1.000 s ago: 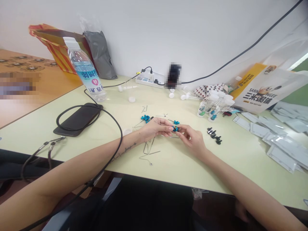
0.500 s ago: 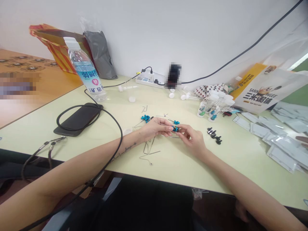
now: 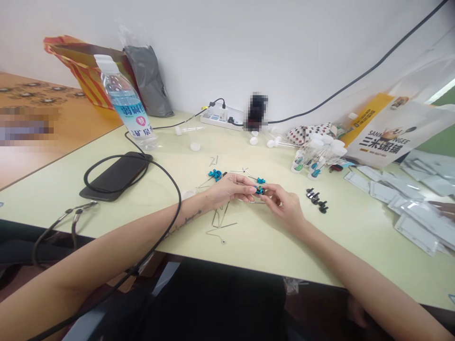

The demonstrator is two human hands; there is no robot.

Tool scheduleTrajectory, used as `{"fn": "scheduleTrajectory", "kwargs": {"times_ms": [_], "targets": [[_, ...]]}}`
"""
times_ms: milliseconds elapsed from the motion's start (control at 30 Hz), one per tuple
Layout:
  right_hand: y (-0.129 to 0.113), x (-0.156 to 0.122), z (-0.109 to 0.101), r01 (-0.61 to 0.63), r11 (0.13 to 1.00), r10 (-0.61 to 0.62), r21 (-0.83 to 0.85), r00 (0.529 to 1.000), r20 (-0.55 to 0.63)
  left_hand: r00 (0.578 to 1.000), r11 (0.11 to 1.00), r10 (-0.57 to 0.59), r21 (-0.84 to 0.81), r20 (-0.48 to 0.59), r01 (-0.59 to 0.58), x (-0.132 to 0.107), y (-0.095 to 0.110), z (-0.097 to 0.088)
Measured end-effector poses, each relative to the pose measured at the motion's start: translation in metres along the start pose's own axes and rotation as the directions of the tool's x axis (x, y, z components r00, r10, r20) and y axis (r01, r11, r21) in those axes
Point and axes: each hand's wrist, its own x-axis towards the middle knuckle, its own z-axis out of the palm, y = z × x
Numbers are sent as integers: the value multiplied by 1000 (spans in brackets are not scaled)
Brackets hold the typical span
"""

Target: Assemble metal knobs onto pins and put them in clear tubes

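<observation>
A small blue metal part (image 3: 259, 190) with a dark end is pinched between both hands, above the middle of the table. My left hand (image 3: 236, 187) grips its left side between thumb and fingers. On its right side, the thumb and fingertips of my right hand (image 3: 284, 204) are closed on it. Fingers cover much of the part. Behind it lies another blue part (image 3: 260, 180) with a thin rod. More blue pieces (image 3: 215, 175) sit just beyond my left hand. Bent metal rods (image 3: 222, 226) lie in front of that hand.
Several black pieces (image 3: 316, 201) lie to the right, near capped clear tubes (image 3: 315, 163). Flat white packets (image 3: 415, 208) cover the right side. A phone (image 3: 115, 177), a looped black cable (image 3: 174, 182) and a water bottle (image 3: 128, 106) stand left. A power strip (image 3: 221, 121) is by the wall.
Both hands stay in almost the same place, still holding the blue part. At the right edge, another person's fingers have shifted slightly by the packets.
</observation>
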Motion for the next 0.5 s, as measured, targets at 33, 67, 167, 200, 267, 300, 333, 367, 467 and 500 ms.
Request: {"fn": "scheduleTrajectory", "kwargs": {"times_ms": [33,67,167,200,267,300,333,367,467,500], "targets": [[0,0,0,0,1000,0,0,1000,1,1000,1000,1,3,1,-1,0,0,0],[0,0,0,0,1000,0,0,1000,2,1000,1000,2,7,2,-2,0,0,0],[0,0,0,-1,1000,1,0,1000,5,1000,1000,6,19,3,-6,0,0,0],[0,0,0,-2,1000,2,0,1000,6,1000,1000,8,23,4,-8,1,0,-1],[-1,0,0,-3,1000,3,-2,1000,10,1000,999,11,32,8,-11,1,-1,-1],[-1,1,0,-3,1000,3,-3,1000,14,1000,999,13,37,12,-13,1,-1,-1],[-1,1,0,-1,1000,1,-4,1000,20,1000,999,15,43,16,-16,1,-1,-1],[-1,1,0,2,1000,-2,-7,1000,27,1000,999,18,50,21,-19,0,-1,-1],[-1,2,-1,20,1000,-19,-21,999,42,999,997,28,77,39,-31,-1,0,1],[-1,2,-1,26,999,-25,-29,999,41,998,995,33,89,44,-37,-1,1,2]]}}
